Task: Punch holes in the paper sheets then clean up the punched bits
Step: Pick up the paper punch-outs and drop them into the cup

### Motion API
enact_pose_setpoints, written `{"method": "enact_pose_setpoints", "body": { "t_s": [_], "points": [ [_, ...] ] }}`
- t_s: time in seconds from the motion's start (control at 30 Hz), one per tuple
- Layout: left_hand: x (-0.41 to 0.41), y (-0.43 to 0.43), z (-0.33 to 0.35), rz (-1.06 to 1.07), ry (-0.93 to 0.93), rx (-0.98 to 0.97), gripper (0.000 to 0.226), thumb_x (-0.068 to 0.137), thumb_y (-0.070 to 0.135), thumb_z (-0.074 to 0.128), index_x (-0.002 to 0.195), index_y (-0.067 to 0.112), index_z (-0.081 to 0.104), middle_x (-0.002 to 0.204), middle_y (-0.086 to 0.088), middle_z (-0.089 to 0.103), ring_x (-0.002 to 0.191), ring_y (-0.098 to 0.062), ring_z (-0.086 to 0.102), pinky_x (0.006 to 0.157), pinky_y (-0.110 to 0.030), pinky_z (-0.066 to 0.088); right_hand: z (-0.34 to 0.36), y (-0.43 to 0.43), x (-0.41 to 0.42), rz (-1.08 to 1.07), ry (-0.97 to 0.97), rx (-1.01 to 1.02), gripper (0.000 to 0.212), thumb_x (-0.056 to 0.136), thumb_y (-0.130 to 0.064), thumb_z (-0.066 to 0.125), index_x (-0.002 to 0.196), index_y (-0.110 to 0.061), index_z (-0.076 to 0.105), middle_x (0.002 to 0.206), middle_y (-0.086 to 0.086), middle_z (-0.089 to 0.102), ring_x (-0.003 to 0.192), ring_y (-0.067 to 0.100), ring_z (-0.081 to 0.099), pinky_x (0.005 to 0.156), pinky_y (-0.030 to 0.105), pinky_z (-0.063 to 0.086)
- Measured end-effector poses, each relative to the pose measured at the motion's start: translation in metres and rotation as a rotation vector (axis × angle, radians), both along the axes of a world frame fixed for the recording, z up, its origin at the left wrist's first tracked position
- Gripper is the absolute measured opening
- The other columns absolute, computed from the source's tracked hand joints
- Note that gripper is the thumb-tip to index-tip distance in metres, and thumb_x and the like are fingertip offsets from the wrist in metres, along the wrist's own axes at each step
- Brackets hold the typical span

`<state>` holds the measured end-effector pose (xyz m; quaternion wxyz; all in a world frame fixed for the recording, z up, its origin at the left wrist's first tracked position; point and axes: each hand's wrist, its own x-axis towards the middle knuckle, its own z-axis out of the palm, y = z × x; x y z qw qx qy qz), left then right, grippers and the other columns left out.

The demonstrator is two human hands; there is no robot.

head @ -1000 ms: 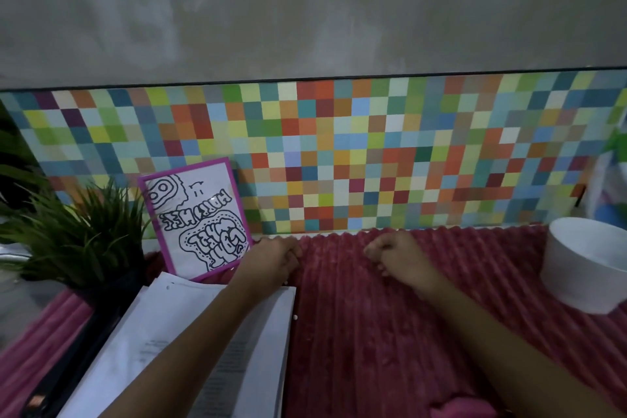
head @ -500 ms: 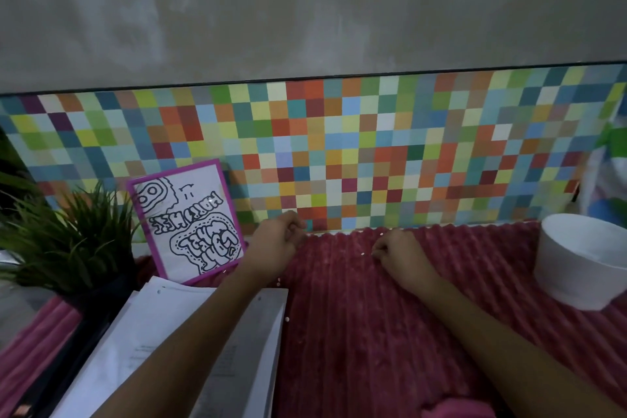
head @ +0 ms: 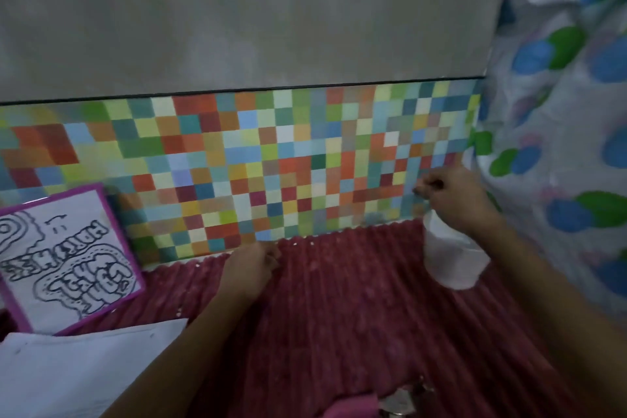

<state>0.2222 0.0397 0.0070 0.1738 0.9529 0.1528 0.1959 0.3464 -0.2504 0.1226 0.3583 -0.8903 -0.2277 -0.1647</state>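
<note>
Small white punched bits lie scattered along the back edge of the ribbed red mat. My left hand rests on the mat there, its fingers curled and its fingertips pinched together on bits. My right hand hovers just above the white cup at the right, with thumb and fingers pinched together; what they hold is too small to see clearly. The stack of paper sheets lies at the lower left.
A purple-framed drawing leans on the multicoloured tiled wall at the left. Patterned fabric hangs at the right. A pink and metal object, partly cut off, sits at the bottom edge.
My right hand has lifted off the mat and moved right to above the cup. My left hand stayed at the mat's back edge. The view has swung right.
</note>
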Motion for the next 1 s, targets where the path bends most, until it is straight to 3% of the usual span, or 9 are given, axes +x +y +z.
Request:
{"method": "enact_pose_setpoints", "body": {
  "t_s": [0.07,0.17,0.3,0.43,0.67,0.77,0.83,0.9,1.0],
  "points": [
    [0.003,0.000,-0.003,-0.012,0.025,0.057,0.014,0.090,0.011,0.056,0.092,0.020,0.067,0.092,0.001,0.070,0.084,-0.020,0.064,0.066,-0.027,0.039,0.006,-0.035,0.016,-0.071,0.068,-0.088,0.019,0.085,-0.005,0.069,0.066,0.001,0.069,0.073,0.015,0.069,0.067,0.021,0.059,0.058,0.029,0.038],
    [0.010,-0.001,0.001,-0.032,0.067,0.067,0.012,0.091,0.009,0.054,0.090,0.020,0.059,0.095,-0.008,0.070,0.083,-0.025,0.064,0.067,-0.029,0.042,0.001,-0.062,0.031,-0.078,0.146,-0.215,0.011,0.083,-0.005,0.068,0.079,0.001,0.076,0.088,0.015,0.075,0.077,0.020,0.064,0.065,0.027,0.043],
    [0.022,-0.027,0.035,-0.008,-0.090,0.098,0.014,0.093,0.008,0.055,0.104,0.010,0.063,0.101,-0.012,0.069,0.089,-0.029,0.064,0.071,-0.031,0.044,-0.006,-0.077,0.032,-0.037,0.204,-0.280,0.017,0.085,-0.001,0.062,0.091,-0.004,0.078,0.098,0.009,0.075,0.092,0.021,0.067,0.071,0.022,0.044],
    [0.051,-0.119,0.085,-0.251,-0.260,-0.044,0.012,0.094,0.006,0.056,0.101,0.007,0.066,0.093,0.000,0.064,0.081,-0.013,0.059,0.066,-0.015,0.038,-0.011,-0.083,0.032,-0.093,0.185,-0.153,0.007,0.071,-0.003,0.078,0.074,-0.009,0.078,0.079,0.008,0.076,0.075,0.018,0.069,0.065,0.027,0.050],
    [0.107,-0.233,0.105,-0.645,-0.056,0.041,0.024,0.088,-0.001,0.054,0.103,0.004,0.073,0.101,-0.013,0.073,0.093,-0.025,0.066,0.078,-0.031,0.050,-0.024,-0.085,0.027,-0.098,0.090,-0.264,0.011,0.077,-0.002,0.067,0.081,-0.002,0.078,0.081,0.017,0.074,0.079,0.025,0.067,0.063,0.029,0.045],
    [0.115,-0.246,0.104,-0.580,-0.030,0.084,0.024,0.089,0.008,0.058,0.110,0.012,0.071,0.106,-0.007,0.073,0.104,-0.024,0.064,0.095,-0.039,0.046,-0.025,-0.093,0.027,-0.124,0.072,-0.256,0.008,0.074,-0.006,0.077,0.080,0.000,0.076,0.080,0.017,0.073,0.079,0.027,0.068,0.065,0.028,0.047],
    [0.117,-0.251,0.104,-0.474,-0.048,0.134,0.024,0.086,0.016,0.066,0.110,0.020,0.068,0.103,0.001,0.074,0.111,-0.020,0.062,0.108,-0.046,0.031,-0.027,-0.100,0.028,-0.077,0.007,-0.223,0.008,0.077,0.002,0.071,0.078,-0.002,0.077,0.081,0.013,0.074,0.075,0.022,0.066,0.061,0.023,0.042],
    [0.118,-0.255,0.106,-0.413,-0.039,0.183,0.024,0.081,0.026,0.073,0.103,0.022,0.065,0.101,0.002,0.072,0.110,-0.020,0.061,0.111,-0.047,0.023,-0.029,-0.106,0.028,-0.060,-0.002,-0.200,0.021,0.078,0.009,0.062,0.081,-0.004,0.078,0.084,0.010,0.075,0.071,0.015,0.061,0.062,0.020,0.038],
    [0.115,-0.257,0.107,-0.402,0.002,0.244,0.030,0.078,0.040,0.075,0.098,0.021,0.063,0.102,0.000,0.069,0.107,-0.023,0.059,0.108,-0.049,0.024,-0.030,-0.113,0.029,-0.095,0.004,-0.130,0.019,0.073,0.011,0.067,0.082,-0.002,0.077,0.084,0.014,0.074,0.073,0.020,0.060,0.070,0.025,0.040]
  ]
}}
